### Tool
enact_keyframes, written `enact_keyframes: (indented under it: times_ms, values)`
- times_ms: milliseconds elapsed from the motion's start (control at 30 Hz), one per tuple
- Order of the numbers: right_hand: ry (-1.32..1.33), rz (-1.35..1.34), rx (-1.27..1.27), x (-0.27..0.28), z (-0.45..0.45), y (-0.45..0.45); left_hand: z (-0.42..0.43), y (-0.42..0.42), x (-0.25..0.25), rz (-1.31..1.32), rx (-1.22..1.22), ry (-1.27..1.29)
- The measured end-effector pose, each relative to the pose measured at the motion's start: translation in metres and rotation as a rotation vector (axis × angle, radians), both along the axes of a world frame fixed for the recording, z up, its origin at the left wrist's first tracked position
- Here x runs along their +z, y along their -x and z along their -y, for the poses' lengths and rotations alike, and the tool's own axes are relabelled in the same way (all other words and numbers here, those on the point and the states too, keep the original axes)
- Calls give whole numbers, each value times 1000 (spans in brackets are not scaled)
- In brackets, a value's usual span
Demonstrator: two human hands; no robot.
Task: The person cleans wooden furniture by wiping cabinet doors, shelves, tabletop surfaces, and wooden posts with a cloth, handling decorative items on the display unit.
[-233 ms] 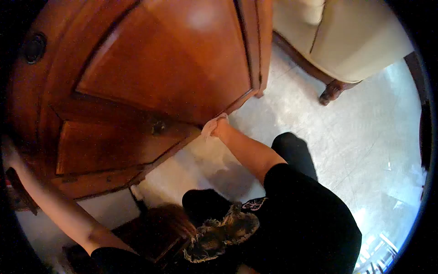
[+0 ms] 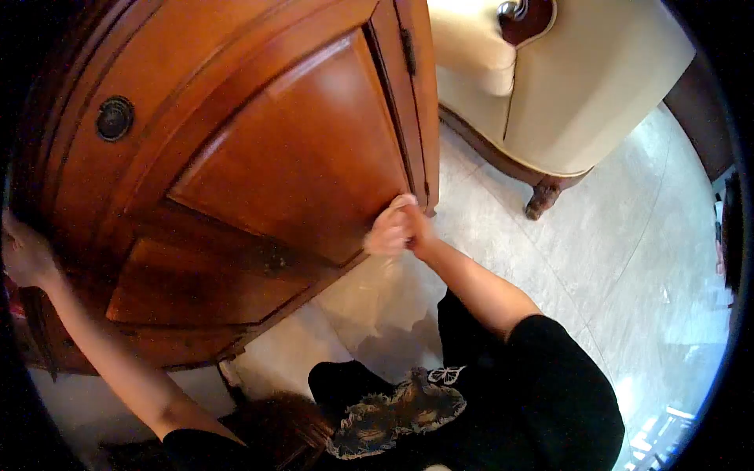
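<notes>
A reddish-brown wooden cabinet door (image 2: pixel 306 149) with carved panels fills the upper left. My right hand (image 2: pixel 415 223) is closed on a pale cloth (image 2: pixel 386 232), which lies against the lower right part of the door's frame; the hand is slightly blurred. Far to the left, my left hand (image 2: pixel 30 257) is at the cabinet's left edge, close to the border of the view. Its fingers are dim and partly cut off. A dark round knob (image 2: pixel 115 118) sits on the upper left of the wood.
A cream upholstered armchair (image 2: pixel 581 94) with a carved wooden foot (image 2: pixel 542 200) stands right of the cabinet on a pale floor (image 2: pixel 605 243). My knees, in dark ripped trousers (image 2: pixel 393 420), are below the cabinet. Something of dark wood (image 2: pixel 275 424) is at the lower left.
My right hand has moved up and to the right along the door's lower edge with the cloth. The view has shifted, bringing more of the armchair and the knob into sight.
</notes>
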State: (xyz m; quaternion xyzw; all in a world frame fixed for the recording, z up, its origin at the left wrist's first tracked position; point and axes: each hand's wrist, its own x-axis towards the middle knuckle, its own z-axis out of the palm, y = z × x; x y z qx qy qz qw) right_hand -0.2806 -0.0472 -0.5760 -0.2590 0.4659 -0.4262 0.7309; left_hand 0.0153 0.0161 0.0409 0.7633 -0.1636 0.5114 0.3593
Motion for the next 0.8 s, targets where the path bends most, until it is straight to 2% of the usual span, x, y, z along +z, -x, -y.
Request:
enact_keyframes:
  times_ms: [33, 100, 167, 200, 233, 267, 300, 367, 400, 500, 533, 567, 600, 633, 667, 733, 767, 800]
  values:
    - [160, -32, -110, 8, 6, 29, -10, -14, -15, 214, -217, 5]
    - [272, 289, -283, 57, 1, 84, -26, -39, -58, 657, -636, 38]
    - [420, 97, -448, 123, -2, 113, -21, -22, -94, 960, -923, -35]
    - [623, 4, -474, 137, 8, 135, -25, 12, -114, 973, -928, -155]
    - [653, 66, -554, 153, 22, 139, -28, 46, -135, 983, -937, -275]
    - [734, -78, -628, 155, 52, 149, -25, 66, -162, 921, -873, -424]
    - [799, -231, -711, 157, 83, 158, -18, 85, -179, 907, -911, -523]
    - [1373, -493, -644, 258, 120, 137, -6, 108, -207, 829, -977, -681]
    - [1484, -511, -632, 296, 127, 130, 3, 111, -218, 770, -1008, -736]
    - [1445, -535, -580, 392, 127, 101, 24, 102, -238, 738, -961, -747]
    - [1648, -851, -836, 415, 141, 100, 29, 99, -241, 748, -958, -740]
    - [1615, -894, -840, 441, 152, 103, 36, 95, -245, 850, -864, -719]
    - [1601, -882, -960, 467, 152, 98, 41, 93, -249, 947, -767, -699]
    - [1580, -1012, -912, 489, 160, 104, 43, 93, -251, 963, -720, -664]
    - [1709, -838, -1035, 506, 184, 101, 45, 95, -251, 969, -719, -680]
    - [1522, -722, -844, 511, 157, 104, 44, 98, -250, 942, -715, -656]
    - [1704, -708, -982, 494, 171, 106, 43, 100, -248, 952, -719, -644]
    - [1678, -713, -978, 463, 183, 111, 44, 100, -249, 946, -715, -651]
